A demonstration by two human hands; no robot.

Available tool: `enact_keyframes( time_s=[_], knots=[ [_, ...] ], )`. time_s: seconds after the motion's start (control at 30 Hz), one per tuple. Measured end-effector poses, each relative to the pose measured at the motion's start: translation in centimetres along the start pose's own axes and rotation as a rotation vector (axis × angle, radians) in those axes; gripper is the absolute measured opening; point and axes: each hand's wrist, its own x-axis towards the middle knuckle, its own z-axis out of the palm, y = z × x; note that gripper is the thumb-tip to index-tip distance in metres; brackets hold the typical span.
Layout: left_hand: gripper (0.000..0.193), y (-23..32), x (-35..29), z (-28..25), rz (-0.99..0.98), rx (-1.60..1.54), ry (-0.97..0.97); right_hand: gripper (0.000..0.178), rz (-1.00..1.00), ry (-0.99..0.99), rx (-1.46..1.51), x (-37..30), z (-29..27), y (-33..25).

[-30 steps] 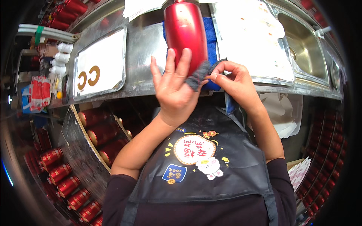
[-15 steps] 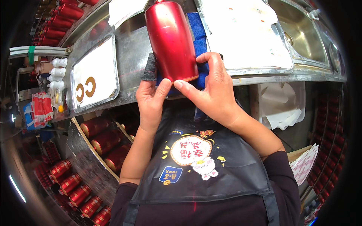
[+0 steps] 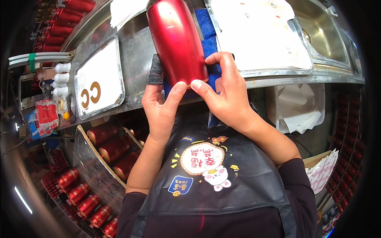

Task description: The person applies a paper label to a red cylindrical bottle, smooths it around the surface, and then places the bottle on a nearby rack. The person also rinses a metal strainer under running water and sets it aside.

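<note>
A glossy red bottle point(image 3: 177, 41) lies over the counter's front edge, its base toward me and its far end cut off by the picture's upper edge. My left hand point(image 3: 160, 103) grips the base on the left; dark grey cloth covers one of its fingers. On the right side, my right hand point(image 3: 227, 93) holds the base with a bent index finger against the wall. Both thumbs press at the base rim, close together. Partly under the bottle is a blue towel point(image 3: 206, 28). Some fingertips are hidden by the bottle.
To the left lies a metal tray point(image 3: 122, 85) with white paper and two gold C-shaped pieces. On the right are a paper-covered tray point(image 3: 258, 39) and a steel sink point(image 3: 325, 37). Below stand a crate of red bottles point(image 3: 115, 148) and a white bin point(image 3: 299, 107).
The bottle has shifted slightly up and left in the picture, leaning a little more leftward. Both thumbs have slid a little to the right along the base rim.
</note>
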Motion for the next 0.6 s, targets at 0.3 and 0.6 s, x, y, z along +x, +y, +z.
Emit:
enact_keyframes(
  time_s=[0.3,0.6],
  knots=[
    [0.048,-0.1,0.3,-0.5,0.036,0.057,0.002,0.027,0.186,-0.076,0.416,0.0,-1.5,0.5],
    [0.054,-0.1,0.0,-0.5,-0.015,0.072,-0.040,0.038,-0.015,0.031,0.073,-0.4,-0.3,0.4]
  ],
)
